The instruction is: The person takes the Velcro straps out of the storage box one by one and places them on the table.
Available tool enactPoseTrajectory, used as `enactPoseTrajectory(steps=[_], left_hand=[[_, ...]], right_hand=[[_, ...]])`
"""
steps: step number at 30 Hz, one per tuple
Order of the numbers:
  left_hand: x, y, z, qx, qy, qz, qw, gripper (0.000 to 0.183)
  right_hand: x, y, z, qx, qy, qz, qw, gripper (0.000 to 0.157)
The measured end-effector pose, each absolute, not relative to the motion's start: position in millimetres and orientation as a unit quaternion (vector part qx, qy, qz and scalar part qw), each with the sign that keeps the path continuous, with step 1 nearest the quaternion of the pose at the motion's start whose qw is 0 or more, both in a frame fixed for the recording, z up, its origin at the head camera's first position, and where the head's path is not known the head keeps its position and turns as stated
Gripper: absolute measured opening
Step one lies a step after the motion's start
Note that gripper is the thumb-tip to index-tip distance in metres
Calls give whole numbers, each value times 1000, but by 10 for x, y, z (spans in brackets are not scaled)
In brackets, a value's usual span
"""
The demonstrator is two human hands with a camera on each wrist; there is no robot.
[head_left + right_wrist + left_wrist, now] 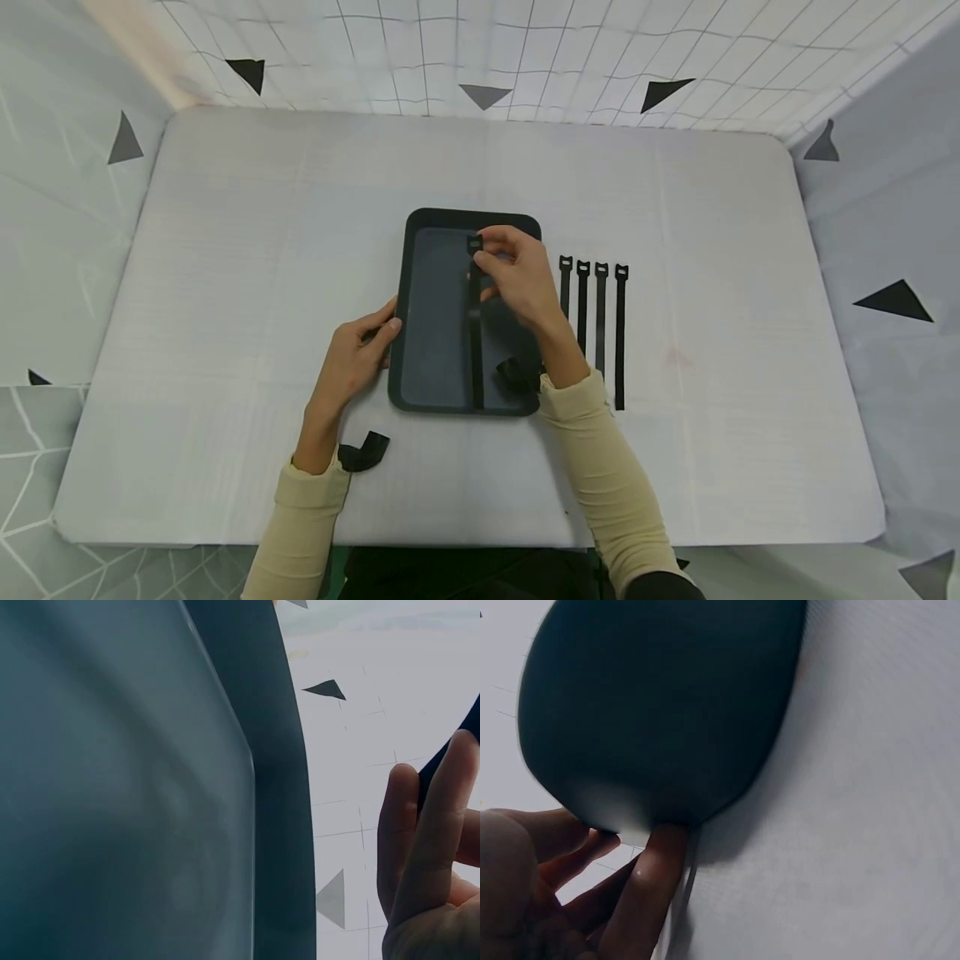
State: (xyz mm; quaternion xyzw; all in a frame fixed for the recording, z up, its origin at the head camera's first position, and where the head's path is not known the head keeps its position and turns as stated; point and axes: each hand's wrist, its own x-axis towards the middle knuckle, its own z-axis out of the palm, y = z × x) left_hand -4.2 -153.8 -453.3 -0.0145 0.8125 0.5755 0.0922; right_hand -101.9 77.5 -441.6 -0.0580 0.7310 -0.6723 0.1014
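Note:
A dark grey-green rectangular tray (pixel 442 321) lies on the table in front of the person. My left hand (pixel 356 350) holds its left side, the thumb at the rim; the left wrist view shows fingertips against the tray's outer wall (pixel 660 712). Above the tray, my right hand (pixel 521 271) pinches a black cable strap (pixel 476 333) near its slotted head. The strap runs straight towards the tray's near edge. In the right wrist view, the strap (pixel 429 776) passes between the fingers. I cannot tell whether its lower end touches the tray.
Several more black straps (pixel 620 333) lie side by side to the right of the tray, slotted heads away from the person, partly covered by the right forearm. The white table (pixel 247 275) has gridded sheeting (pixel 555 50) behind it. Black camera mounts (pixel 363 452) sit at the wrists.

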Motion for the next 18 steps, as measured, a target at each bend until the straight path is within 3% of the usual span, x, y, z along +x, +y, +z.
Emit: enactPoseTrajectory(steps=[18], left_hand=[[-49, -1533, -4550, -28, 809, 579, 100, 41]], right_hand=[[-972, 960, -4419, -34, 731, -674, 95, 34]])
